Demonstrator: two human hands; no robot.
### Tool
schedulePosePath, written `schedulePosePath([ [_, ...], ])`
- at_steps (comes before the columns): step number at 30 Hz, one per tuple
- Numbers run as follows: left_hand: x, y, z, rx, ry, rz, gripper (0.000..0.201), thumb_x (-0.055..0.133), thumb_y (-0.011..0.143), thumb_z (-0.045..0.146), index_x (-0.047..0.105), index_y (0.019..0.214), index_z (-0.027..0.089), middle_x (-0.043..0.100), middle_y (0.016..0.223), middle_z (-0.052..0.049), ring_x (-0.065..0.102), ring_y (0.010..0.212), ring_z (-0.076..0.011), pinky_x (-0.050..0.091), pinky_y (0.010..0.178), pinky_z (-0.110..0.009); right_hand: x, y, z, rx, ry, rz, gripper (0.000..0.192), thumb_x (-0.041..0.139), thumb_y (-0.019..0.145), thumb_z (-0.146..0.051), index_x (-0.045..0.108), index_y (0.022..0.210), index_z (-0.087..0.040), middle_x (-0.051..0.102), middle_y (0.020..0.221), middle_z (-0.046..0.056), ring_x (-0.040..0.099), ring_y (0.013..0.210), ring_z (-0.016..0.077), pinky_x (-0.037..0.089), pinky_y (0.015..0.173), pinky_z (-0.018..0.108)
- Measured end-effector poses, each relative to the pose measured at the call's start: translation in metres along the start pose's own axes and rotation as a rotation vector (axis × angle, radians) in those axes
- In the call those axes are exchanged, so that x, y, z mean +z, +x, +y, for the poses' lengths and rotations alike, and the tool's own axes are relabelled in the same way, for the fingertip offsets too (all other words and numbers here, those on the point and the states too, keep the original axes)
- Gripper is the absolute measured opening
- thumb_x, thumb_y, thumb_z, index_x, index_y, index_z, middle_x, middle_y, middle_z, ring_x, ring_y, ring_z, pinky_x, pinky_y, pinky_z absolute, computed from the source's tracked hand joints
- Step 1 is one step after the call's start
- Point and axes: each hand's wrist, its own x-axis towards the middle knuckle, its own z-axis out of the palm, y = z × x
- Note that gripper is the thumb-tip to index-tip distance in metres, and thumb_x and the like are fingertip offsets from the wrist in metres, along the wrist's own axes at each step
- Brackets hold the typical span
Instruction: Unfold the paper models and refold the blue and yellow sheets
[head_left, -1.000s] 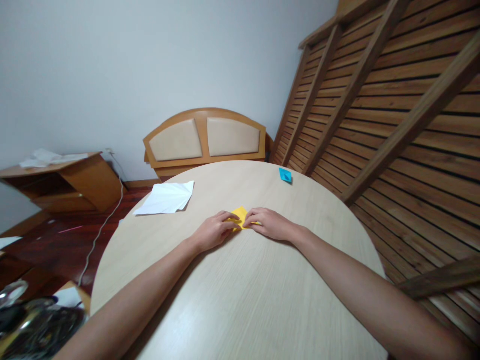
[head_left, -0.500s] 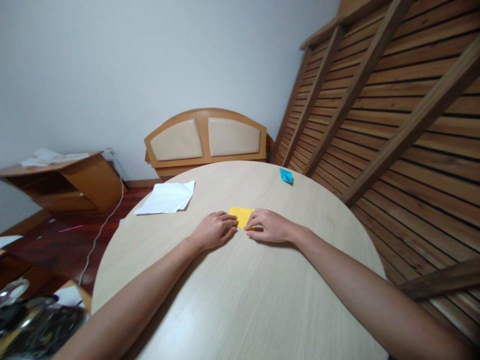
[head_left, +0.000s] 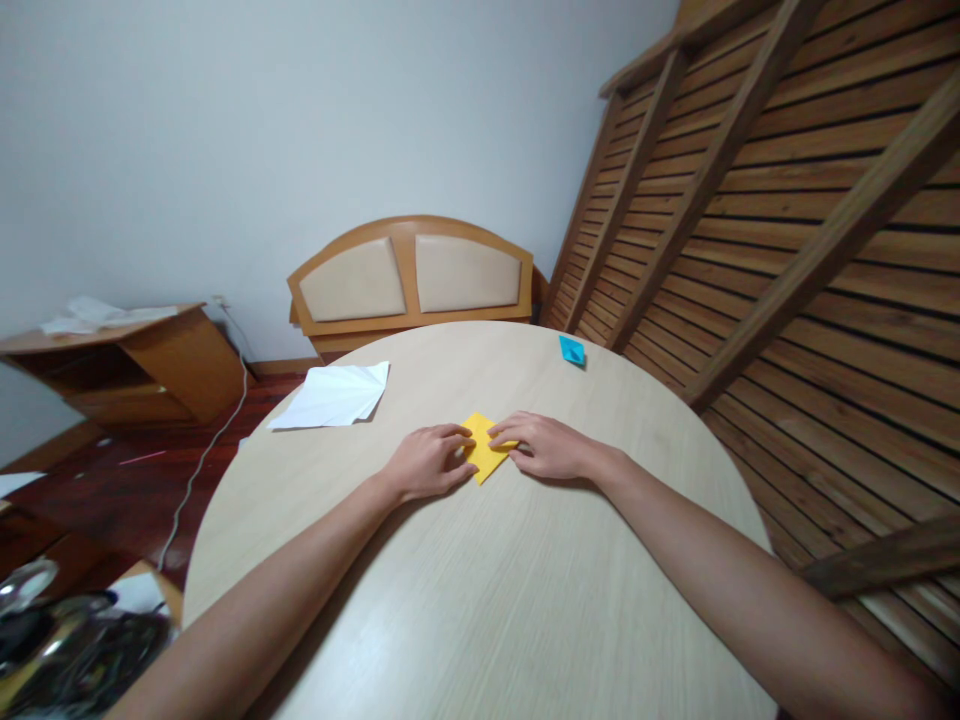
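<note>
A small yellow origami paper (head_left: 480,460) lies on the round table, turned so that one corner points at me. My left hand (head_left: 431,460) has its thumb and fingers closed on the left corner of this paper. On the opposite side, my right hand (head_left: 546,446) grips the right corner, its fingertips resting on top of the sheet. Those fingers partly cover the paper, so its folds are hard to make out. Farther back on the table sits a folded blue paper piece (head_left: 571,351).
White paper sheets (head_left: 330,395) lie on the left part of the round table (head_left: 480,600). Beyond the table stands a headboard (head_left: 411,230). Wooden slats (head_left: 750,250) lean along the right. A low cabinet (head_left: 180,365) and a white cable (head_left: 217,430) are at left.
The yellow paper has turned from a side facing me to a corner facing me. My hands have shifted their fingers to its left and right corners.
</note>
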Motion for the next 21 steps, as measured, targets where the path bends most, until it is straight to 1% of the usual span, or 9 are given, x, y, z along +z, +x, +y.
schedulePosePath([
  [4, 0.0012, -0.0012, -0.0013, -0.015, -0.018, 0.006, 0.045, 0.061, 0.089, 0.051, 0.067, 0.121, 0.020, 0.065, 0.128, -0.012, 0.066, 0.110, -0.0284, 0.052, 0.096, -0.043, -0.0002, -0.0032, 0.0113, 0.055, -0.023, 0.004, 0.041, 0.054, 0.085, -0.009, 0.070, 0.121, -0.023, 0.064, 0.134, 0.008, 0.058, 0.124, 0.0232, 0.043, 0.109, 0.042],
  [10, 0.0020, -0.0025, -0.0008, -0.018, -0.024, 0.001, 0.051, 0.062, 0.086, 0.056, 0.067, 0.121, 0.020, 0.064, 0.128, -0.014, 0.064, 0.112, -0.0301, 0.051, 0.097, -0.044, -0.0012, -0.0032, 0.0085, 0.044, -0.028, -0.008, 0.044, 0.051, 0.086, -0.008, 0.069, 0.123, -0.024, 0.063, 0.135, 0.007, 0.059, 0.122, 0.0215, 0.045, 0.107, 0.039],
  [16, 0.0003, -0.0029, 0.0022, 0.009, -0.021, -0.013, 0.052, 0.060, 0.088, 0.055, 0.065, 0.126, 0.020, 0.063, 0.128, -0.014, 0.063, 0.113, -0.0292, 0.050, 0.099, -0.044, 0.0006, -0.0015, 0.0072, 0.010, -0.041, -0.009, 0.038, 0.053, 0.084, -0.007, 0.073, 0.114, -0.021, 0.067, 0.128, 0.008, 0.060, 0.120, 0.0218, 0.044, 0.107, 0.039],
  [21, -0.0026, -0.0021, 0.0049, 0.062, -0.038, -0.036, 0.047, 0.058, 0.091, 0.051, 0.067, 0.127, 0.021, 0.062, 0.129, -0.014, 0.060, 0.118, -0.0291, 0.048, 0.102, -0.045, 0.0025, 0.0007, 0.0067, 0.005, -0.046, 0.003, 0.030, 0.052, 0.088, -0.009, 0.074, 0.106, -0.020, 0.071, 0.117, 0.009, 0.062, 0.112, 0.0213, 0.045, 0.103, 0.039],
])
